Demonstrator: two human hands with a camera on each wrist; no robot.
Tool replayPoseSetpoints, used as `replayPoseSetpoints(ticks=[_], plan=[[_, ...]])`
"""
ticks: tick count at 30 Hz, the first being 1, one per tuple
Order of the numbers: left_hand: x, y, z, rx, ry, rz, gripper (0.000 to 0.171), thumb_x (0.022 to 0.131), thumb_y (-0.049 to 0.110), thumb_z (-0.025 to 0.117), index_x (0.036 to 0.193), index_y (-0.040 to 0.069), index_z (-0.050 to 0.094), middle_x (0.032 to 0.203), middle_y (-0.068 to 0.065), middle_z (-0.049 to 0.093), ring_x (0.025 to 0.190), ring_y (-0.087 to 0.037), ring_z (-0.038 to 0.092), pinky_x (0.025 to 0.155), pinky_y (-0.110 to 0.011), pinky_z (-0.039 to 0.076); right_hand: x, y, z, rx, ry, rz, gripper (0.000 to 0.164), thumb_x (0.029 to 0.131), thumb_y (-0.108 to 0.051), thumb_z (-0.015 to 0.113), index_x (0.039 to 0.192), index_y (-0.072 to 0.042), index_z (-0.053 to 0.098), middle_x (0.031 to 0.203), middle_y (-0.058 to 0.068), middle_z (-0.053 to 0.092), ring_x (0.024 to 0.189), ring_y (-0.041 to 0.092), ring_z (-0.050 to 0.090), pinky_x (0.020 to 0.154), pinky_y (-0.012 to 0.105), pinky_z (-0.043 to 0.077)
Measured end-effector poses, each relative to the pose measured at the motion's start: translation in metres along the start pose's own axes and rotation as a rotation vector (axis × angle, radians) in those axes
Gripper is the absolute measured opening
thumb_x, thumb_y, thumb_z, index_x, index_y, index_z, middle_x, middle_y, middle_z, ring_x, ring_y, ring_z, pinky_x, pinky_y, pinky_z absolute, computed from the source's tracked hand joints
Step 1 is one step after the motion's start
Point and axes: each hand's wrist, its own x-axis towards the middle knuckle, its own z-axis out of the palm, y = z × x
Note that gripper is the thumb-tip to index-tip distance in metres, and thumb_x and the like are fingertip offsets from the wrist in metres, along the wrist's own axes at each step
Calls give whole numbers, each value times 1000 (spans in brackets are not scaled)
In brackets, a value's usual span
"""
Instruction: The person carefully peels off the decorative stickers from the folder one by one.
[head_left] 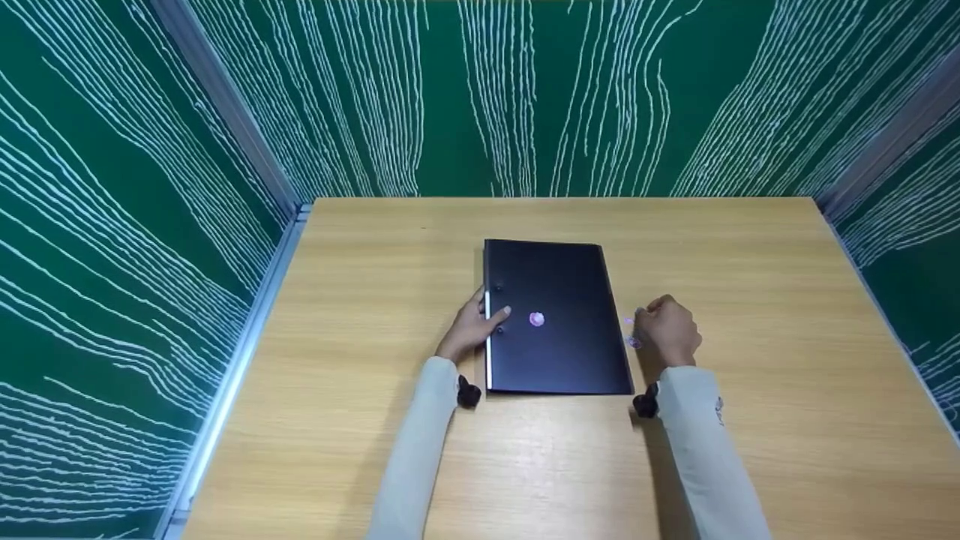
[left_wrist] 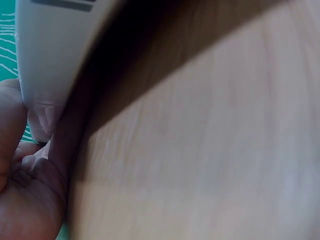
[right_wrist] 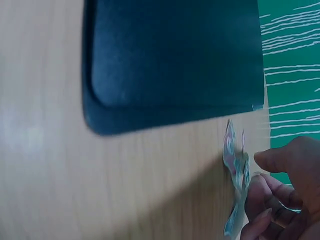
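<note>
A black folder lies on the table with a white strip along its left edge. My left hand grips that edge, thumb on the cover and the other fingers underneath. In the left wrist view the pale spine rises between thumb and fingers. A small round pink-and-white sticker sits on the cover. Just off the folder's right side, my right hand has its fingers curled and holds a crumpled strip of translucent, pink-and-teal film. Its thumb stands apart from the index fingertip in the right wrist view.
The folder rests on a light wooden table. Green walls with white wavy lines rise behind and on both sides, with metal posts in the corners. Dark wrist-worn devices sit by both cuffs.
</note>
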Motion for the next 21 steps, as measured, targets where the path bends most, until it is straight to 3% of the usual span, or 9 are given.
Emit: replayPoseSetpoints(ticks=[4, 11, 16, 21], plan=[[0, 1, 0, -28, -6, -9, 70, 97, 27, 64, 158, 24, 28, 134, -13, 65, 90, -15, 72, 82, -31, 59, 0, -5, 2, 3, 8, -11, 39, 100, -33, 48, 122, -3, 61, 115, 20, 68, 92, 35, 64, 86, 60, 46], [2, 3, 1, 37, 7, 9, 70, 97, 29, 65, 157, 21, 29, 139, -10, 62, 99, -14, 69, 94, -31, 54, -2, -12, 6, 10, -16, -12, 39, 100, -33, 44, 122, -5, 59, 114, 18, 68, 96, 36, 64, 87, 60, 47], [0, 2, 1, 13, 2, -14, 70, 97, 29, 65, 157, 24, 29, 132, -11, 66, 90, -15, 71, 87, -31, 58, -2, -16, 11, 8, -20, -19, 37, 100, -33, 45, 120, -5, 60, 107, 16, 69, 86, 30, 65, 82, 54, 48], [1, 1, 0, 26, 8, 1, 70, 97, 28, 65, 157, 21, 30, 132, -11, 66, 88, -11, 70, 86, -28, 57, -3, -24, 14, 17, 12, -52, 36, 100, -31, 47, 120, -5, 62, 107, 18, 70, 88, 34, 67, 81, 57, 51]])
